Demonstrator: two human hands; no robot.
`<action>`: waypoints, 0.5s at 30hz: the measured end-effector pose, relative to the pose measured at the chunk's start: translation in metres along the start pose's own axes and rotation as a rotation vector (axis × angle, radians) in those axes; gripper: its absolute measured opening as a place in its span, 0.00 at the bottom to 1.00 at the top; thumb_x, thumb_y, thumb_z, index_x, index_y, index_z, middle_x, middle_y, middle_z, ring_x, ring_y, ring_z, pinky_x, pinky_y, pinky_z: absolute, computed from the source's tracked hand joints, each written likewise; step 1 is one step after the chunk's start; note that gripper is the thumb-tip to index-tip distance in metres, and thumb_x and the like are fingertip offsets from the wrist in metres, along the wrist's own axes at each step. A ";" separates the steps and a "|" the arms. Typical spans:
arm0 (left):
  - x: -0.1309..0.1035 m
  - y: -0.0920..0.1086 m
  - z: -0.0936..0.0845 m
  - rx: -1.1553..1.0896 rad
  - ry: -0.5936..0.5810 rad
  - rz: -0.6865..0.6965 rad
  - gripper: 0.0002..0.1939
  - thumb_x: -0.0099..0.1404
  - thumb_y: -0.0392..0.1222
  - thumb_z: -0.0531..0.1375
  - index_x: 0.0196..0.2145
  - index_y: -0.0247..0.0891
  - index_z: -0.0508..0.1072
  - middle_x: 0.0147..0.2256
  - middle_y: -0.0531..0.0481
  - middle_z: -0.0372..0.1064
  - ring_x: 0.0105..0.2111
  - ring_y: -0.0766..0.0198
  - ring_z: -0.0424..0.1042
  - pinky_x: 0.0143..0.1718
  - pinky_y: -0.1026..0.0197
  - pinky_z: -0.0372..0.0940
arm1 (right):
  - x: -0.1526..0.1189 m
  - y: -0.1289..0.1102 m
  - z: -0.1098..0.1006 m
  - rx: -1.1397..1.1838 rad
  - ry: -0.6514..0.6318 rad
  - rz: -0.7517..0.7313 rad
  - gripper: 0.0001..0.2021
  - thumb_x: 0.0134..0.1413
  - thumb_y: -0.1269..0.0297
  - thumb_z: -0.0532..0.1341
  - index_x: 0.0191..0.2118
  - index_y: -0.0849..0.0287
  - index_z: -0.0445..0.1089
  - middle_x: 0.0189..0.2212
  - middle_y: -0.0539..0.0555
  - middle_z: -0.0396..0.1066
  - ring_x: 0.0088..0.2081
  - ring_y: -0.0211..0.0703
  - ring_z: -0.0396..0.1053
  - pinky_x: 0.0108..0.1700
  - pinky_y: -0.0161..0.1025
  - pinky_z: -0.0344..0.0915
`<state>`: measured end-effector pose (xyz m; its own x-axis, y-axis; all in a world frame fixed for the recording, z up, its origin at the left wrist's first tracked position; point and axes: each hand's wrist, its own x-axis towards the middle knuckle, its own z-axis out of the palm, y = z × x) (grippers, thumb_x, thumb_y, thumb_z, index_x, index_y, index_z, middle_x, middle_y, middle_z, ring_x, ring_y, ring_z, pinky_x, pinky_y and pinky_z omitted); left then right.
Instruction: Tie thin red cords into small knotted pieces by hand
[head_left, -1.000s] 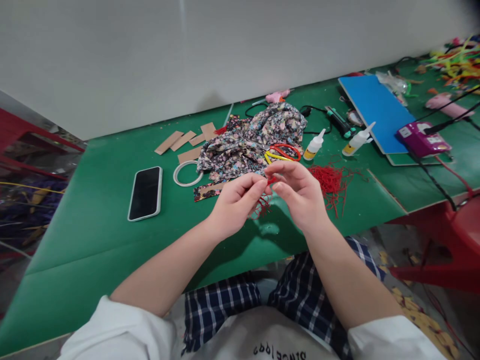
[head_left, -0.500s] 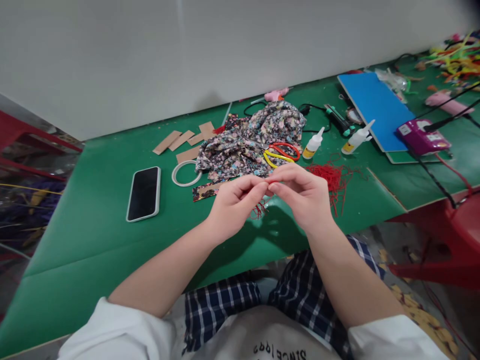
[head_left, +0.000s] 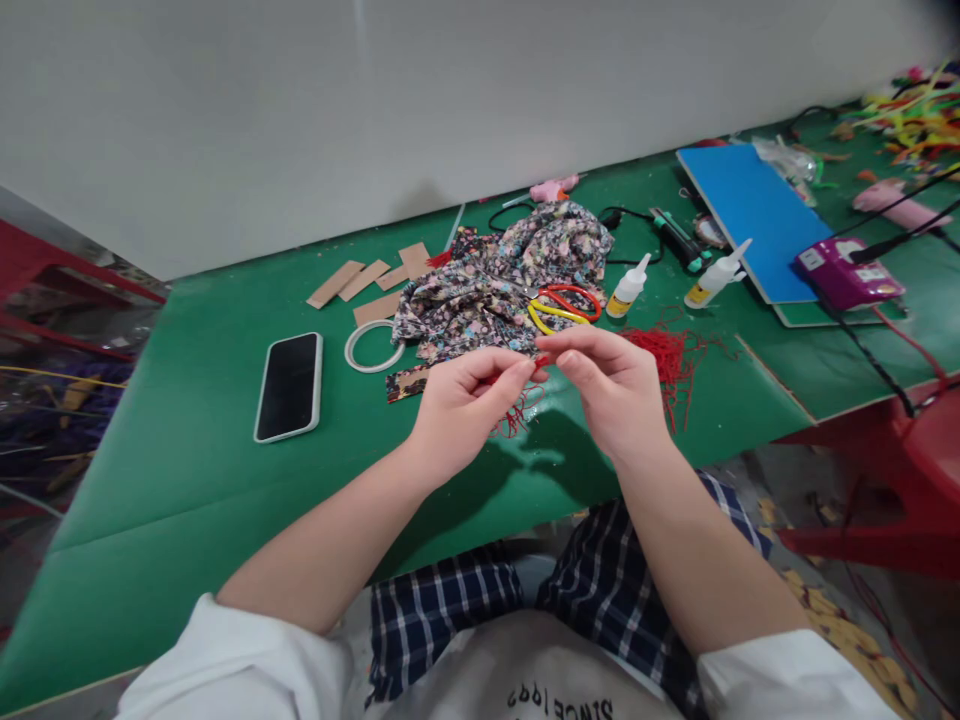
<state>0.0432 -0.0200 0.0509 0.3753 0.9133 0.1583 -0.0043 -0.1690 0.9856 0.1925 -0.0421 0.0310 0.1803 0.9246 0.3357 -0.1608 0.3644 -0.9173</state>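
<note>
My left hand (head_left: pixel 465 405) is closed in a pinch on a small bundle of red thread (head_left: pixel 516 415). Loose ends of the bundle hang in loops below the fingers, above the green table. My right hand (head_left: pixel 611 385) meets it from the right, its fingers bent around a short red piece of the thread at the left fingertips. The right thumb sits a little back from the fingertips. Just beyond the hands, scissors (head_left: pixel 562 312) with one red and one yellow handle lie on a crumpled floral cloth (head_left: pixel 480 300). A pile of red threads (head_left: pixel 671 360) lies beside my right hand.
A phone (head_left: pixel 289 388), a tape roll (head_left: pixel 360 365) and cardboard strips (head_left: pixel 335 284) lie on the left. Glue bottles (head_left: pixel 626 292), a cutter knife (head_left: pixel 675 240), a blue board (head_left: pixel 750 220) and a purple device (head_left: pixel 851 272) with cables are on the right. A pink glue gun (head_left: pixel 553 189) lies behind.
My right thumb has drawn back to the right from the left thumb, opening a small gap. More of the red thread loops show below my left fingers.
</note>
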 end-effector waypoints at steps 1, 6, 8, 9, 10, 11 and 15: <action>0.000 0.000 0.000 0.003 0.003 -0.001 0.13 0.60 0.50 0.60 0.29 0.37 0.76 0.20 0.55 0.66 0.15 0.76 0.52 0.15 0.70 0.51 | 0.000 -0.001 0.000 -0.007 -0.022 0.005 0.06 0.48 0.60 0.66 0.35 0.50 0.76 0.31 0.47 0.76 0.32 0.36 0.73 0.36 0.36 0.72; 0.000 0.002 0.000 0.054 0.027 0.015 0.14 0.59 0.50 0.61 0.27 0.36 0.75 0.18 0.55 0.63 0.15 0.76 0.52 0.15 0.70 0.50 | 0.000 -0.002 -0.001 -0.094 -0.089 -0.023 0.08 0.45 0.61 0.68 0.35 0.50 0.77 0.33 0.49 0.76 0.37 0.39 0.73 0.40 0.39 0.72; 0.000 0.003 0.000 0.075 0.026 0.022 0.13 0.58 0.49 0.61 0.27 0.35 0.75 0.18 0.55 0.63 0.15 0.76 0.52 0.14 0.70 0.49 | 0.000 -0.002 -0.002 -0.115 -0.106 -0.056 0.08 0.45 0.62 0.68 0.36 0.50 0.77 0.33 0.49 0.76 0.37 0.39 0.72 0.40 0.40 0.72; 0.000 0.004 0.000 0.090 0.026 0.026 0.13 0.58 0.49 0.61 0.27 0.35 0.75 0.18 0.55 0.64 0.15 0.76 0.52 0.14 0.70 0.49 | 0.000 -0.002 -0.002 -0.116 -0.109 -0.071 0.08 0.45 0.63 0.68 0.36 0.50 0.77 0.33 0.49 0.76 0.37 0.39 0.72 0.40 0.40 0.72; 0.001 0.004 0.000 0.109 0.030 0.034 0.12 0.58 0.48 0.61 0.26 0.35 0.75 0.18 0.55 0.64 0.15 0.76 0.53 0.15 0.70 0.50 | 0.000 -0.002 -0.002 -0.120 -0.108 -0.081 0.08 0.46 0.64 0.68 0.36 0.49 0.77 0.33 0.49 0.76 0.37 0.39 0.72 0.40 0.40 0.71; 0.001 0.005 0.000 0.133 0.037 0.045 0.12 0.58 0.47 0.61 0.27 0.35 0.76 0.18 0.55 0.65 0.15 0.76 0.54 0.15 0.70 0.50 | -0.001 -0.002 -0.002 -0.128 -0.099 -0.089 0.08 0.46 0.65 0.68 0.36 0.49 0.77 0.33 0.49 0.76 0.36 0.39 0.72 0.40 0.40 0.71; 0.001 0.005 0.001 0.241 0.058 0.106 0.10 0.59 0.44 0.60 0.28 0.35 0.77 0.20 0.53 0.69 0.18 0.73 0.61 0.18 0.70 0.56 | -0.001 -0.004 -0.001 -0.173 -0.047 -0.131 0.05 0.48 0.67 0.67 0.33 0.50 0.77 0.30 0.48 0.75 0.34 0.37 0.71 0.39 0.39 0.70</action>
<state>0.0441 -0.0201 0.0560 0.3307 0.9044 0.2695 0.1824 -0.3415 0.9220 0.1936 -0.0449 0.0344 0.1424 0.8762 0.4604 0.0308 0.4610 -0.8869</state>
